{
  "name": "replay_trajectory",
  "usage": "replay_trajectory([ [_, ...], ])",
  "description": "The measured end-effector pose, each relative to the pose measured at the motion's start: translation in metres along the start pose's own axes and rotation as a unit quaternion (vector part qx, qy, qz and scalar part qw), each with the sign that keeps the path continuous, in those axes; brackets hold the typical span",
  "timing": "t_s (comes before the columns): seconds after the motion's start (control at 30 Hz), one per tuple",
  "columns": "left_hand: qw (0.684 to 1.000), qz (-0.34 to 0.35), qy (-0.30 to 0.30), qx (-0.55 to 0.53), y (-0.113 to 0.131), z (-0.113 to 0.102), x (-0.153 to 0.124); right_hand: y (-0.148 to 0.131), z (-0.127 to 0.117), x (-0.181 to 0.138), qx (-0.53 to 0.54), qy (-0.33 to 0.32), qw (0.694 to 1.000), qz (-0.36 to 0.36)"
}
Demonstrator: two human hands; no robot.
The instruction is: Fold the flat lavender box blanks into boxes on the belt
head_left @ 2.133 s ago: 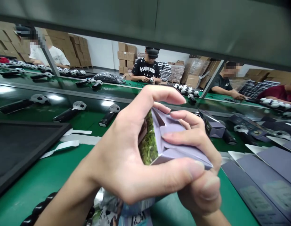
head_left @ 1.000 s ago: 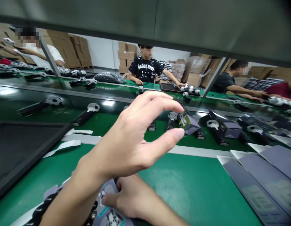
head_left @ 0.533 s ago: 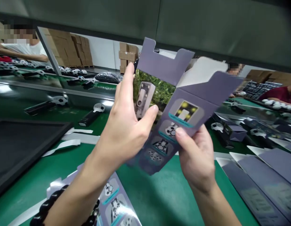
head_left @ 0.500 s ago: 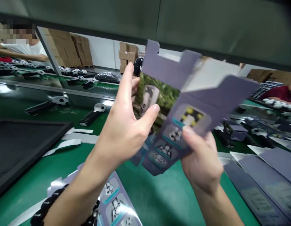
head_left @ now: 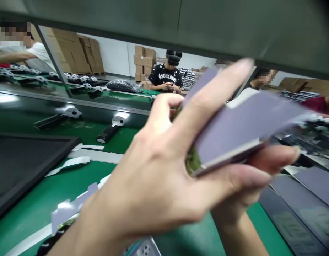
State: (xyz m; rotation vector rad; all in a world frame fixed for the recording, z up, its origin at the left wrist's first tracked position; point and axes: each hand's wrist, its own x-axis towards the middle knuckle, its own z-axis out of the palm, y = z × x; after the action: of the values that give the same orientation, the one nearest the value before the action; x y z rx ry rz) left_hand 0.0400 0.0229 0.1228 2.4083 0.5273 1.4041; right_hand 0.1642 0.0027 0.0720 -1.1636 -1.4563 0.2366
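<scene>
A purple printed cardboard box is held up in front of me, one flap folded outward toward the right. My left hand is closed around its near end, with the index finger across the top and the thumb along the flap's lower edge. Most of the box's printed sides are hidden behind this hand. My right hand grips the box from below and behind, largely covered by the left one; its fingertips show past the flap. Another purple printed carton lies on the green table, partly under my left forearm.
A black tray stands at left beside white paper strips. Black handles with football-patterned heads lie farther back. Several flat purple cartons overlap at right. Overhead runs a grey panel. Co-workers sit beyond.
The box has tipped so its flap end faces me and its picture panels are mostly hidden. My left hand has moved right, across the box and in front of my right hand.
</scene>
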Motion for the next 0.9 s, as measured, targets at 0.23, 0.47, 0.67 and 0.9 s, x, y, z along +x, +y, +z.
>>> replay_trajectory([
  [0.23, 0.999, 0.008, 0.005, 0.051, -0.009, -0.012, 0.008, -0.012, -0.002, 0.007, 0.143, 0.048, 0.989, 0.011],
  [0.47, 0.992, 0.117, 0.027, -0.039, -0.018, 0.002, 0.007, -0.019, -0.007, 0.004, 0.183, 0.079, 0.979, 0.052],
  [0.67, 0.990, 0.136, 0.036, 0.005, -0.024, -0.002, 0.010, -0.011, 0.000, -0.004, 0.281, 0.055, 0.958, 0.005],
  [0.9, 0.992, -0.006, 0.019, -0.128, -0.024, -0.012, 0.006, -0.011, 0.000, 0.001, 0.066, 0.048, 0.981, -0.177],
])
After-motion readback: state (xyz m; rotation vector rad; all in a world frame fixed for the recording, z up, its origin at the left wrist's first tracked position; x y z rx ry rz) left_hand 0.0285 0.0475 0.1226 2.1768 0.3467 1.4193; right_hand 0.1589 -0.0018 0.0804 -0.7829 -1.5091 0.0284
